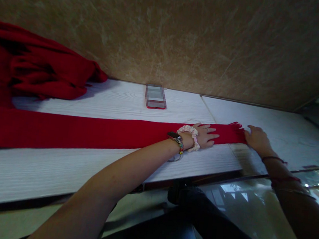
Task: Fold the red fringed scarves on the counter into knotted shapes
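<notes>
A long red scarf point(76, 132) lies stretched flat across the white wooden table point(58, 170), its fringed end at the right. My left hand point(204, 135) rests flat on the scarf near that end, fingers stretched out; the wrist carries a watch, beads and a pink scrunchie. At the scarf's fringe my right hand point(256, 139) has its fingers curled down onto the edge. Whether it grips the fringe I cannot make out.
A heap of red cloth point(32, 66) lies at the table's back left. A red phone point(156, 96) sits at the back middle against a brown marbled wall point(184, 35). My dark-trousered legs point(194, 228) show below the table's front edge.
</notes>
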A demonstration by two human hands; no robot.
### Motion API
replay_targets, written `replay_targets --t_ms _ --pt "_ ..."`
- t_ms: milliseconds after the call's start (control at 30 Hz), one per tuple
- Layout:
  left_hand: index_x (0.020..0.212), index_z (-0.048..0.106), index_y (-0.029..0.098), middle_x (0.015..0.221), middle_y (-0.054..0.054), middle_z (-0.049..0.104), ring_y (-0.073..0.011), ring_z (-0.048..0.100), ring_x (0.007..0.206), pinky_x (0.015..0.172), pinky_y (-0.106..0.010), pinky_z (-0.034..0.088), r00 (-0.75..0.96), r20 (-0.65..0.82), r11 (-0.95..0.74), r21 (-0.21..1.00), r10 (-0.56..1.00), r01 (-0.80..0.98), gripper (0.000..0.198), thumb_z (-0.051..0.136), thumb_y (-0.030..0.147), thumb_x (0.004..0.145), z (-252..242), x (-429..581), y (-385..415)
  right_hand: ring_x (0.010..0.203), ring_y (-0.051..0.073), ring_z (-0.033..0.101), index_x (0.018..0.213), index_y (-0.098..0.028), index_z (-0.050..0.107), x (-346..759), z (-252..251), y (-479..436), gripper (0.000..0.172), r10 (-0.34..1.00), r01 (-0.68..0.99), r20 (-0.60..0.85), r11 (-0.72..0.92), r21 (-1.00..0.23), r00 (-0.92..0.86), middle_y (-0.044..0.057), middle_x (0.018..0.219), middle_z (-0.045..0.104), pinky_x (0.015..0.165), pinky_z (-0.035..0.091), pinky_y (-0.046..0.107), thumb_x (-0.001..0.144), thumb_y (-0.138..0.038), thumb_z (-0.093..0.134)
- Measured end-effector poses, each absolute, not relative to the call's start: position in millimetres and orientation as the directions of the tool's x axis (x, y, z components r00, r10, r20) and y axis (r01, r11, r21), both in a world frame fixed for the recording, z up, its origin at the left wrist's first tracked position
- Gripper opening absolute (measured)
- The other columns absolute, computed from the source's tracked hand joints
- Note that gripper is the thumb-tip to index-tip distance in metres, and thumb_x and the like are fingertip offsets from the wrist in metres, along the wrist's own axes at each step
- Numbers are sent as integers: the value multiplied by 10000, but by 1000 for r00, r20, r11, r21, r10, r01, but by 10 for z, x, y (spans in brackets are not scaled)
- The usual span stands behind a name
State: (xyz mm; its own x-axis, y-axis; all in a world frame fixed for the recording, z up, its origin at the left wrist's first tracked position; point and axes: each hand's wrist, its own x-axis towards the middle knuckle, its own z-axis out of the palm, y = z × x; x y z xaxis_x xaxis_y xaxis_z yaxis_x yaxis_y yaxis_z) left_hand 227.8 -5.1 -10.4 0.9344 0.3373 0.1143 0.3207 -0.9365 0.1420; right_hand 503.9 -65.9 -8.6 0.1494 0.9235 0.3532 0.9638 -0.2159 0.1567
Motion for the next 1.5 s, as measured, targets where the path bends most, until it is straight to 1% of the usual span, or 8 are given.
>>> replay_targets --t_ms 100,233,400,533,633,767,1033,1500 --pt "1284 425 242 1381 -30 372 -206 314 1278 1035 -436 269 925 165 -936 146 341 319 396 321 350 918 -127 2289 -51 1150 310 463 1219 -3 452 4873 -62 -576 530 915 986 387 -152 72 113 256 1201 515 974 357 454 852 -344 280" --pt "1217 498 202 1371 -77 378 -241 333 1262 1010 -452 293 816 287 -865 162 502 476 401 312 376 907 -172 2272 -47 1245 244 382 1282 -131 420 4630 -210 -428 505 972 995 220 91 -30 -82 136 1326 454 1025 309 466 872 -361 234" --pt "1302 405 211 1404 -61 328 -252 303 1279 1006 -458 298 828 203 -852 163 522 497 449 312 403 908 -182 2222 -36 1238 286 385 1280 -159 433 4924 -224 -439 509 982 986 91 -167 1 166 139 1342 432 966 313 582 885 -364 187" --pt "1298 407 213 1406 -46 326 -266 290 1284 996 -492 307 835 243 -870 137 493 474 430 332 374 906 -154 2240 -49 1225 371 372 1253 -122 462 4964 -64 -490 493 952 957 167 -276 91 258 200 1331 423 892 289 685 875 -366 262" --pt "1222 484 171 1306 -71 463 -236 399 1216 970 -445 358 865 301 -914 69 402 401 363 363 281 898 -123 2259 -83 1283 295 304 1296 -110 407 4662 -77 -534 499 960 990 256 -129 63 109 169 1383 362 989 297 561 887 -341 240" --pt "1123 553 170 1180 -84 561 -193 513 1095 890 -365 437 909 257 -943 42 329 330 312 351 263 905 -111 2117 -123 1229 255 403 1267 -135 459 4298 -249 -625 471 956 991 263 133 -8 -126 150 1315 463 986 356 480 888 -318 245" --pt "1200 517 150 1245 -88 514 -181 476 1138 966 -326 374 940 235 -968 29 249 249 360 352 297 916 -120 1549 -54 1247 283 371 1241 -131 494 4089 -123 -646 463 966 996 243 88 30 -93 142 1337 439 1000 330 493 887 -326 268" --pt "1350 301 269 1443 -8 230 -207 197 1328 1058 -438 199 915 -13 -914 51 403 403 439 303 392 928 9 556 -108 1298 306 257 1361 -194 325 3492 -151 -636 505 996 997 48 69 18 -70 89 1434 283 994 297 548 900 -363 206"
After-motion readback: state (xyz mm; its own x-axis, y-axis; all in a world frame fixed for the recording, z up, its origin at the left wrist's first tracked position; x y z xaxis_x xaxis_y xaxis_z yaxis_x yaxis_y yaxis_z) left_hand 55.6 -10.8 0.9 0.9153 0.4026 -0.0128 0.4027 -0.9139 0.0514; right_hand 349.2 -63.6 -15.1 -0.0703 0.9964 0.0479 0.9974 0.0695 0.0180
